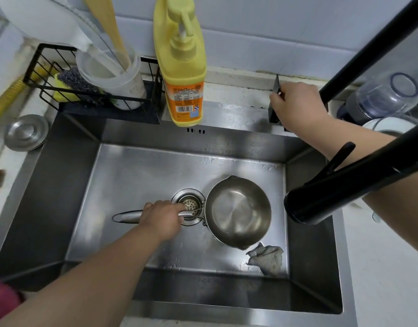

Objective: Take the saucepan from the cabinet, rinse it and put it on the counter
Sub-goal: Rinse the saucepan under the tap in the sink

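Observation:
A small steel saucepan (238, 210) sits low in the steel sink (137, 166), its bowl to the right of the drain strainer (189, 204). My left hand (162, 219) is shut on the saucepan's long handle, which runs left over the drain. My right hand (297, 106) grips the black tap lever (275, 100) on the sink's back ledge. The black faucet spout (321, 199) hangs over the sink's right side, above the pan. No water is visibly running.
A yellow soap pump bottle (182, 74) stands on the back ledge. A black wire rack (90, 97) holds a sponge and a utensil cup. A grey cloth (267, 257) lies in the sink's near right corner. A steel lid (26, 132) rests at left; glassware (382, 95) at right.

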